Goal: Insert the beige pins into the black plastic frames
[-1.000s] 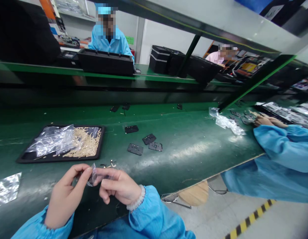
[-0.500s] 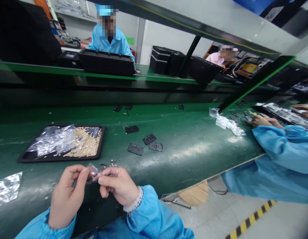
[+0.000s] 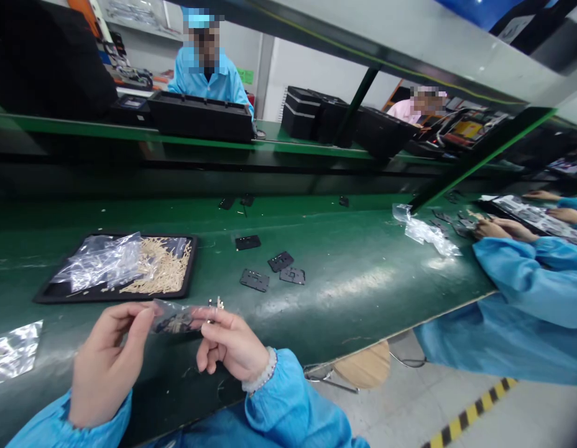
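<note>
A small clear plastic bag (image 3: 176,318) with dark bits showing in it is stretched between my two hands, above the near part of the green bench. My left hand (image 3: 112,348) pinches its left end between thumb and fingers. At the other end my right hand (image 3: 232,342) has thumb and forefinger closed on the bag, the other fingers curled. Just behind the bag lie a few tiny parts (image 3: 216,303), partly hidden by the right hand. Beyond my hands sits a black tray (image 3: 193,261) with many thin beige sticks (image 3: 165,267) and crumpled clear bags (image 3: 106,261).
Several flat black plates (image 3: 254,280) lie mid-bench. A clear plastic sheet (image 3: 13,351) is at the left edge. At right, a co-worker's hands (image 3: 503,229) work near crumpled plastic (image 3: 426,233). Black bins (image 3: 202,117) line the shelf behind, and a green post (image 3: 479,158) slants down to the bench.
My hands have drawn apart, the left one to the left and the right one to the right. The bag between them is now pulled out long, showing its dark contents.
</note>
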The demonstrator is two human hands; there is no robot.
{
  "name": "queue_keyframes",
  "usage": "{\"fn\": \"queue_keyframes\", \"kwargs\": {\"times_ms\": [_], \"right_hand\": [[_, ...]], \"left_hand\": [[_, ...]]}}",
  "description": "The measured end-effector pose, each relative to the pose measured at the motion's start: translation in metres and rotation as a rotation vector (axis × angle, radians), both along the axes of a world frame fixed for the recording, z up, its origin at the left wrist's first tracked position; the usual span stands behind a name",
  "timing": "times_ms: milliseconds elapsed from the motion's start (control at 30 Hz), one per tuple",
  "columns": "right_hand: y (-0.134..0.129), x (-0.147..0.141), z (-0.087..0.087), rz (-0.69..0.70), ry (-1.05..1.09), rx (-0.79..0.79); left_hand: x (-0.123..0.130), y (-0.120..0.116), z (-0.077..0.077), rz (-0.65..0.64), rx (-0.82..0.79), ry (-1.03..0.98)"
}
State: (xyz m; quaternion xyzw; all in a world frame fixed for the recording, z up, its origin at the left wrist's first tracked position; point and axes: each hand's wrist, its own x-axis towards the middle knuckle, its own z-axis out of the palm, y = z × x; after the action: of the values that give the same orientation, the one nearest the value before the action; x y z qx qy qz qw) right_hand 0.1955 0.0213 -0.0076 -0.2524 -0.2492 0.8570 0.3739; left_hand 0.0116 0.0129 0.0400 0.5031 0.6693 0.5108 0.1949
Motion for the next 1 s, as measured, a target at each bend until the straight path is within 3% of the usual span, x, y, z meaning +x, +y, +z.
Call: {"fn": "queue_keyframes", "kwargs": {"times_ms": [200,333,500,667,833,1000], "right_hand": [[0.002,-0.001,-0.005,0.021,0.082,-0.005],[0.005,-0.001,-0.001,-0.029,0.113,-0.147],[0.004,-0.002,0.005,-0.085,0.027,-0.301],[0.002,-0.005,0.003,-0.158,-0.032,-0.291],[0.005,-0.004,0.005,-0.19,-0.06,-0.265],[0.003,0.001,0.006,-0.191,-0.142,-0.217]], "left_hand": [[0.007,0.006,0.008,-0.106,-0.033,0.009],[0.009,0.009,0.02,-0.173,-0.087,-0.069],[0.004,0.008,0.022,-0.046,-0.113,0.033],[0.007,0.011,0.015,-0.038,-0.062,-0.056],[0.008,0.019,0.015,-0.216,-0.105,-0.019],[0.003,0.02,0.017,-0.138,-0.068,0.044]]}}
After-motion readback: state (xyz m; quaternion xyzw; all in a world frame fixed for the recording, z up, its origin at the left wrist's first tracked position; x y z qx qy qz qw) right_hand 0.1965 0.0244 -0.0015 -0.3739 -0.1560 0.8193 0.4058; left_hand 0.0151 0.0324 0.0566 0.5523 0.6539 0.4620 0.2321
